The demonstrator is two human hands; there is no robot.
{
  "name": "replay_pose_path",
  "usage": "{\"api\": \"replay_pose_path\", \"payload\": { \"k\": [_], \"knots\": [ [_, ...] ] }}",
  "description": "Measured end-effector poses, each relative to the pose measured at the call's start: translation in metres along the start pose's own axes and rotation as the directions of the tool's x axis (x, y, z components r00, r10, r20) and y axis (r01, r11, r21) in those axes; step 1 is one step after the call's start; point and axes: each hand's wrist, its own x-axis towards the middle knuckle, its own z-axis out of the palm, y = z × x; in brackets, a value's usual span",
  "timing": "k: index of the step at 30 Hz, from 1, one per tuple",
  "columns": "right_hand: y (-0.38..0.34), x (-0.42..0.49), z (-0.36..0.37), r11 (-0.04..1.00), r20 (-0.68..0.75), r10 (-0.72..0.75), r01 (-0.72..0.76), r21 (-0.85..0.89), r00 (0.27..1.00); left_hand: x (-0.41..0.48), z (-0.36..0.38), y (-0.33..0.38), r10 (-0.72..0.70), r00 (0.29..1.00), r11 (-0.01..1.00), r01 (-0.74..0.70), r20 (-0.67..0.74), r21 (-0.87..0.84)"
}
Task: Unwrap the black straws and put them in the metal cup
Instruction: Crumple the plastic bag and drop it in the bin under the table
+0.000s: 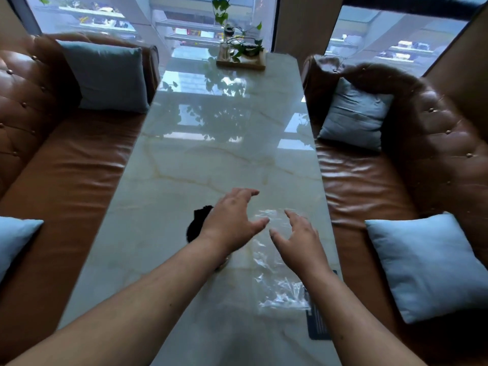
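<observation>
Hovering empty, fingers spread, the left grip and right grip bracket the far end of the clear wrapper on the worktop. Its long axis runs back toward the person, beneath the right grip. What look like the black straws show just beyond the left grip.

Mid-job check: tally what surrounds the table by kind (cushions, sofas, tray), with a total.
Blue cushions: 4
Brown sofas: 2
Wooden tray: 1
Total: 7

Brown leather sofas flank a marble table beneath windows.
</observation>
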Motion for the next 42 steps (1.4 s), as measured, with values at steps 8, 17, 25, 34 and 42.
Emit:
{"api": "replay_pose_path", "payload": {
  "k": [8, 17, 25, 34, 42],
  "knots": [
    [0.072, 0.008, 0.003, 0.994, 0.097, 0.106, -0.102, -0.043, 0.990, -0.005, 0.102, -0.001, -0.164, 0.972, 0.985, 0.150, 0.170, 0.091],
    [0.122, 0.028, 0.031, 0.966, 0.220, 0.255, -0.255, -0.029, 0.942, -0.016, 0.152, -0.047, -0.536, 0.816, 0.843, 0.505, 0.215, 0.184],
    [0.144, 0.037, 0.052, 0.907, 0.282, 0.358, -0.403, 0.120, 0.890, -0.014, 0.171, -0.058, -0.642, 0.663, 0.635, 0.741, 0.385, -0.218],
    [0.166, 0.015, 0.046, 0.493, 0.532, 0.307, -0.610, 0.620, 0.789, -0.034, 0.136, -0.024, -0.514, 0.708, 0.423, 0.701, 0.485, -0.575],
    [0.131, -0.056, 0.010, 0.449, 0.511, 0.199, -0.541, 0.711, 0.836, -0.081, 0.092, -0.017, -0.408, 0.772, 0.534, 0.634, 0.487, -0.559]
  ]
}}
